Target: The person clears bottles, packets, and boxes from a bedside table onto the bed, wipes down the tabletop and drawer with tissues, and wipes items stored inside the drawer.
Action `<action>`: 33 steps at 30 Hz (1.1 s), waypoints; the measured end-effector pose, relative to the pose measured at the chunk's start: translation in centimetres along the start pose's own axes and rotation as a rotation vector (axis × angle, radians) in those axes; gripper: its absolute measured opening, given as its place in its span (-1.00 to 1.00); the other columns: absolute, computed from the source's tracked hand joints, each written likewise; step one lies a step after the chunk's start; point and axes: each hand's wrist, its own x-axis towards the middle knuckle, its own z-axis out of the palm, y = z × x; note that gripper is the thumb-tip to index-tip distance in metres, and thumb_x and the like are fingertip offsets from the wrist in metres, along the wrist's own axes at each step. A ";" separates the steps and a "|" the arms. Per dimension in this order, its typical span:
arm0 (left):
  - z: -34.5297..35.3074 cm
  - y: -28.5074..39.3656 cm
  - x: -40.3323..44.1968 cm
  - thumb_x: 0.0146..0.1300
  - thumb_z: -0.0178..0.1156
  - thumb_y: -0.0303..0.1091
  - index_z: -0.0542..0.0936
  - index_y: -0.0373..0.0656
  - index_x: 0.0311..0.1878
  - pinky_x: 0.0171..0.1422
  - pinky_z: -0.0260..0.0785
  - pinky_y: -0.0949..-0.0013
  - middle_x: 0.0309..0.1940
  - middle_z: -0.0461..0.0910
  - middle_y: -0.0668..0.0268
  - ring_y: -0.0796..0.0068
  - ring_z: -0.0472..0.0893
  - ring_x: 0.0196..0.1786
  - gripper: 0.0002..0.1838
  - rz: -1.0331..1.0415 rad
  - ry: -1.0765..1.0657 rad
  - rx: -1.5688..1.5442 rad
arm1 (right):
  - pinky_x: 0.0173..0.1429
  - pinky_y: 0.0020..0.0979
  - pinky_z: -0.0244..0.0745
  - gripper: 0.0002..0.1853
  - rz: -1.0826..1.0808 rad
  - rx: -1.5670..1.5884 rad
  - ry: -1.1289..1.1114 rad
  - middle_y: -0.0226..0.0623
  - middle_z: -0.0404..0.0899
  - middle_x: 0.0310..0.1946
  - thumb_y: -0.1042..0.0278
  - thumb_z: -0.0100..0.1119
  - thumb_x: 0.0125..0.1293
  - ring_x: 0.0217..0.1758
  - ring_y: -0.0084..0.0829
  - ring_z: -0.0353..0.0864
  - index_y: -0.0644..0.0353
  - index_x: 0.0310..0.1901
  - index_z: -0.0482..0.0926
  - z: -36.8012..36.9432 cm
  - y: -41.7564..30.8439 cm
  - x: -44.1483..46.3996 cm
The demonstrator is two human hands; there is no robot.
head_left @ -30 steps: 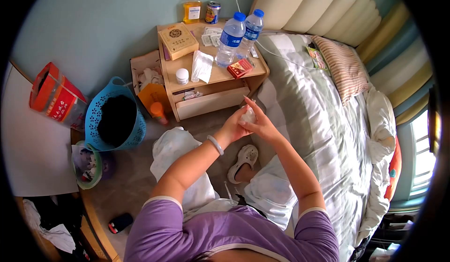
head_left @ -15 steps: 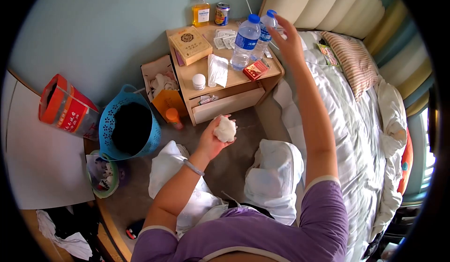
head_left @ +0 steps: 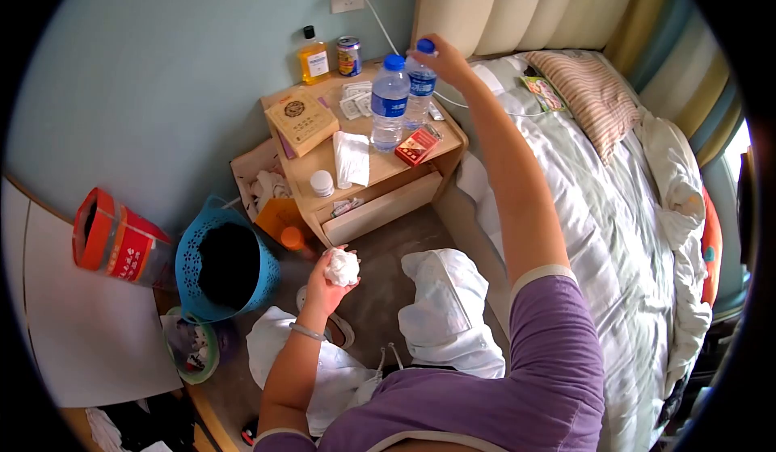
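My left hand [head_left: 325, 284] is closed around a crumpled white wad [head_left: 342, 267], perhaps tissue or cloth, above the floor by my knees. Reaching over the nightstand [head_left: 323, 222], my right hand [head_left: 446, 58] has its fingers on the blue cap of the rear water bottle [head_left: 420, 88]. A second water bottle [head_left: 390, 106] stands upright just in front and to the left. Around them lie a red cigarette-style box [head_left: 417, 146], a folded white tissue [head_left: 352, 159], a tan box [head_left: 301, 121] and a small white jar [head_left: 322, 182].
The nightstand drawer [head_left: 382, 207] is pulled open. At the back stand a bottle of amber liquid [head_left: 314, 58] and a can [head_left: 348, 56]. A blue basket [head_left: 187, 258] with a black lining is at left. The bed [head_left: 566, 210] runs along the right.
My right hand has come down from beside the rear bottle onto its cap. The left hand with the white wad sits lower and further left, and the whole view has shifted.
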 end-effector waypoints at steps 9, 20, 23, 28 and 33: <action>5.4 -2.8 2.0 0.27 -0.10 -0.06 0.37 -0.05 0.09 -0.05 0.35 0.19 0.04 0.43 0.23 0.30 0.44 0.06 -0.60 -0.152 -0.203 0.075 | -0.24 -0.14 0.61 -0.52 0.326 0.709 0.241 -0.17 0.43 -0.13 0.21 0.19 0.14 -0.12 -0.24 0.54 0.29 0.02 0.31 -10.2 4.8 -3.4; 6.2 -3.0 3.2 0.25 -0.04 -0.09 0.40 -0.04 0.04 -0.02 0.34 0.14 0.02 0.44 0.23 0.35 0.46 0.04 -0.64 -0.185 -0.177 0.082 | -0.06 0.31 0.38 -0.58 0.601 1.217 0.851 -0.10 0.39 -0.07 0.27 0.11 0.22 -0.03 -0.05 0.43 0.28 0.04 0.28 -14.7 20.0 -3.2; 6.5 -2.7 3.5 0.25 -0.05 -0.10 0.40 -0.04 0.03 -0.02 0.34 0.15 0.02 0.44 0.23 0.35 0.46 0.03 -0.65 -0.175 -0.158 0.068 | -0.03 0.25 0.36 -0.52 0.720 1.263 1.090 -0.10 0.32 0.06 0.20 0.10 0.22 0.08 -0.06 0.34 0.21 0.11 0.25 -13.0 23.6 -3.5; 5.9 -2.8 3.9 0.27 -0.07 -0.10 0.39 -0.07 0.05 -0.03 0.35 0.18 0.02 0.43 0.20 0.31 0.45 0.05 -0.63 -0.165 -0.137 0.079 | 0.26 0.03 0.12 -0.42 0.725 1.359 1.099 -0.14 0.16 0.24 0.05 0.02 0.23 0.29 -0.16 0.14 0.08 0.24 0.17 -12.3 24.7 -4.2; 6.2 -2.9 4.1 0.30 -0.12 -0.10 0.36 -0.13 0.09 -0.02 0.36 0.20 0.04 0.41 0.16 0.27 0.44 0.07 -0.60 -0.153 -0.188 0.084 | 0.29 0.07 0.01 -0.39 0.913 1.144 0.948 -0.09 0.04 0.29 0.17 0.04 0.21 0.29 -0.05 0.09 0.07 0.26 0.10 -13.4 26.2 -4.6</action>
